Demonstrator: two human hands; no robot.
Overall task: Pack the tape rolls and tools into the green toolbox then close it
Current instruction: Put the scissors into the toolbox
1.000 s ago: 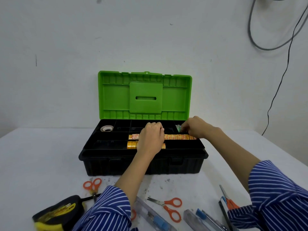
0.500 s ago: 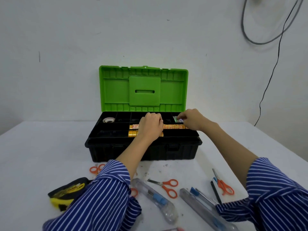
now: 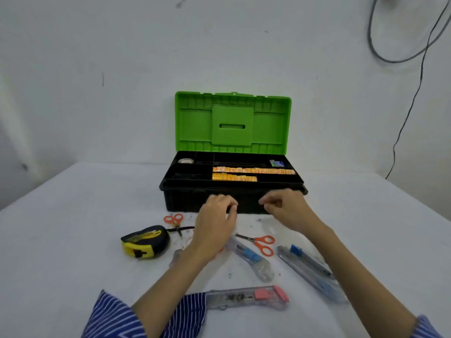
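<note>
The toolbox (image 3: 185,198) stands open with its green lid (image 3: 233,121) upright. Its black tray holds two rows of orange-yellow packs (image 3: 253,170), a white tape roll (image 3: 186,161) at the back left and a small green-blue packet (image 3: 277,163) at the back right. My left hand (image 3: 216,215) and my right hand (image 3: 285,208) hover in front of the box, fingers loosely curled, holding nothing. On the table lie a yellow-black tape measure (image 3: 145,241), orange scissors (image 3: 260,242), small orange scissors (image 3: 174,220) and utility knives (image 3: 253,261), (image 3: 310,267), (image 3: 246,297).
The white table (image 3: 73,228) stretches to the left and right of the box. A white wall stands behind, with a black cable (image 3: 412,98) hanging at the right. Dark specks of debris dot the table in front of the box.
Both hands have pulled back out of the tray to the front of the box. The camera has drawn back, so more tools on the table show.
</note>
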